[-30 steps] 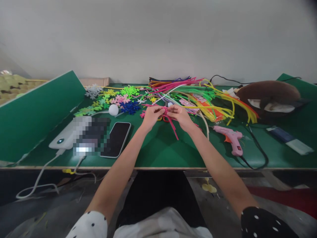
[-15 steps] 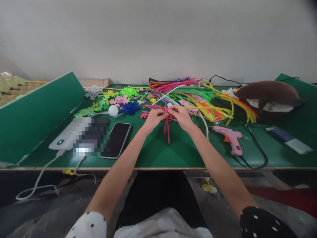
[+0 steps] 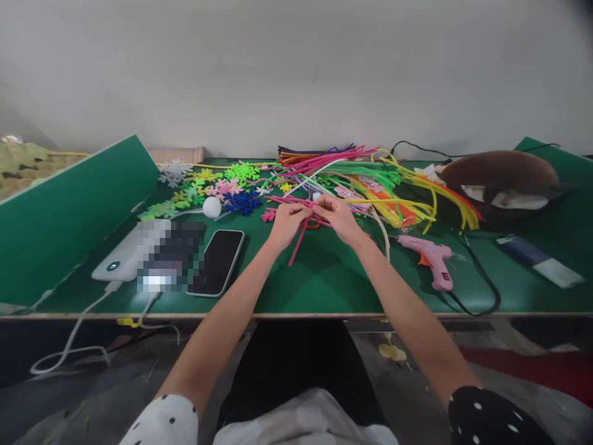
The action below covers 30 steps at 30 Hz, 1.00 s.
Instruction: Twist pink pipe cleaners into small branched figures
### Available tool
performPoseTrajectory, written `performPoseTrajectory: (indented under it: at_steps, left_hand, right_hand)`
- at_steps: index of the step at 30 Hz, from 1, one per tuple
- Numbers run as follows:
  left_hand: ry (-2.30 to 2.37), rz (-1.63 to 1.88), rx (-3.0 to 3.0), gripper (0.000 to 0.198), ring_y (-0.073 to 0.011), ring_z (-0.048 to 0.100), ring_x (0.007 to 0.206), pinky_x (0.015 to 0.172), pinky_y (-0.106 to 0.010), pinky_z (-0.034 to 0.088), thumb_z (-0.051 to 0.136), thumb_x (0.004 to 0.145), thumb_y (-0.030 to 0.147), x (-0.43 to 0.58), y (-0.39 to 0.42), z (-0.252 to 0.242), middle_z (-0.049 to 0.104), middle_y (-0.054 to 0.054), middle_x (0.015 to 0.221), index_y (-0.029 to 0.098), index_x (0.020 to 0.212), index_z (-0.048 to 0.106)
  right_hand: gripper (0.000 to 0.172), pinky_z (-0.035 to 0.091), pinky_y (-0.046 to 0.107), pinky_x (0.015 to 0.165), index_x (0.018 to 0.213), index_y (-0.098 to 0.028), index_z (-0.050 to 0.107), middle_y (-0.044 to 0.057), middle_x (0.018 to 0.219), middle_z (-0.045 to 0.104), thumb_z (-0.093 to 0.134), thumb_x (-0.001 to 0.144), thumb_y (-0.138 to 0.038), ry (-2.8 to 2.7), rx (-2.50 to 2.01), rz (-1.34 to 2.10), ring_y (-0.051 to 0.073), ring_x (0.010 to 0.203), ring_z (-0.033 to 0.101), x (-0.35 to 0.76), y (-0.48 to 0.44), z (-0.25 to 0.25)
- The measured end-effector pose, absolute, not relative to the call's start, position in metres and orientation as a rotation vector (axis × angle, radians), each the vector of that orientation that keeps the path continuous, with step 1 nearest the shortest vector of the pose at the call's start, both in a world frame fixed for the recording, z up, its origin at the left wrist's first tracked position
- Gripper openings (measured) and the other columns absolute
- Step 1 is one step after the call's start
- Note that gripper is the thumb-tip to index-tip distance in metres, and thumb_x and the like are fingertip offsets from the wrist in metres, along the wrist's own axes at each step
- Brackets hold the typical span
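Observation:
My left hand (image 3: 286, 221) and my right hand (image 3: 340, 216) meet over the middle of the green table (image 3: 319, 278). Both pinch a bundle of pink pipe cleaners (image 3: 299, 238) between closed fingers. One free pink end hangs down and to the left below my left hand. Other pink strands stick out to the left of my fingers. Just behind my hands lies a big heap of coloured pipe cleaners (image 3: 370, 179).
A pink glue gun (image 3: 433, 258) with a black cord lies right of my hands. A phone (image 3: 217, 261), a white power bank (image 3: 118, 258) and a white ball (image 3: 212, 206) lie left, near felt snowflakes (image 3: 222, 185). A green board (image 3: 69, 210) leans at left; a brown plush (image 3: 504, 179) sits at right.
The hanging pink end swung from pointing down-right, through straight down, to down-left. My hands stayed together in nearly the same spot, fingers shifting slightly on the bundle.

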<state>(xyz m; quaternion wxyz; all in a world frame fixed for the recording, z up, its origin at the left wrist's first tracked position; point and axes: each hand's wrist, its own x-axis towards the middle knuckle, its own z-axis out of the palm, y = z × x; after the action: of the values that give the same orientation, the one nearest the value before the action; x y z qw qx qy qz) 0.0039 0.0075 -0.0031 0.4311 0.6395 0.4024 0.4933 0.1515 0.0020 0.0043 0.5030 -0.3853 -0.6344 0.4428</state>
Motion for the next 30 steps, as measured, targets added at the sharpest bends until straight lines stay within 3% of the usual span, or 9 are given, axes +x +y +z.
performPoseTrajectory:
  at_steps: [7, 21, 24, 30]
  left_hand:
    - [1.049, 1.287, 1.449, 0.019, -0.0079, 0.039, 0.048, 0.049, -0.023, 0.029, 0.059, 0.067, 0.026, 0.008, 0.006, -0.004, 0.047, 0.003, 0.047, 0.013, 0.053, 0.061]
    - [1.069, 1.162, 1.644, 0.020, -0.0110, 0.049, 0.057, 0.054, -0.023, 0.037, 0.061, 0.070, 0.032, 0.004, 0.010, -0.004, 0.059, -0.001, 0.059, 0.013, 0.063, 0.066]
    - [1.005, 1.171, 1.593, 0.018, -0.0116, 0.054, 0.060, 0.058, -0.024, 0.040, 0.064, 0.068, 0.030, 0.003, 0.012, -0.006, 0.063, -0.002, 0.065, 0.013, 0.070, 0.065]
    - [0.985, 1.148, 1.607, 0.016, -0.0111, 0.054, 0.059, 0.059, -0.024, 0.041, 0.065, 0.067, 0.028, 0.001, 0.016, -0.008, 0.062, -0.002, 0.063, 0.012, 0.066, 0.063]
  right_hand:
    - [0.018, 0.039, 0.027, 0.061, 0.070, -0.018, 0.050, -0.002, 0.063, 0.049, 0.060, 0.073, -0.033, -1.517, -0.944, 1.059, 0.011, 0.060, 0.046, 0.144, 0.000, 0.003]
    - [0.013, 0.035, 0.027, 0.060, 0.068, -0.016, 0.059, 0.000, 0.063, 0.057, 0.055, 0.075, -0.026, -1.806, -1.169, 0.717, 0.013, 0.058, 0.048, 0.156, 0.003, 0.005]
    - [0.013, 0.034, 0.027, 0.059, 0.066, -0.016, 0.059, 0.000, 0.061, 0.056, 0.056, 0.073, -0.026, -1.821, -1.201, 0.736, 0.013, 0.057, 0.047, 0.157, 0.003, 0.004]
    - [0.014, 0.034, 0.027, 0.056, 0.064, -0.016, 0.059, -0.001, 0.056, 0.054, 0.056, 0.072, -0.028, -1.751, -1.212, 0.873, 0.012, 0.055, 0.046, 0.153, 0.003, 0.001]
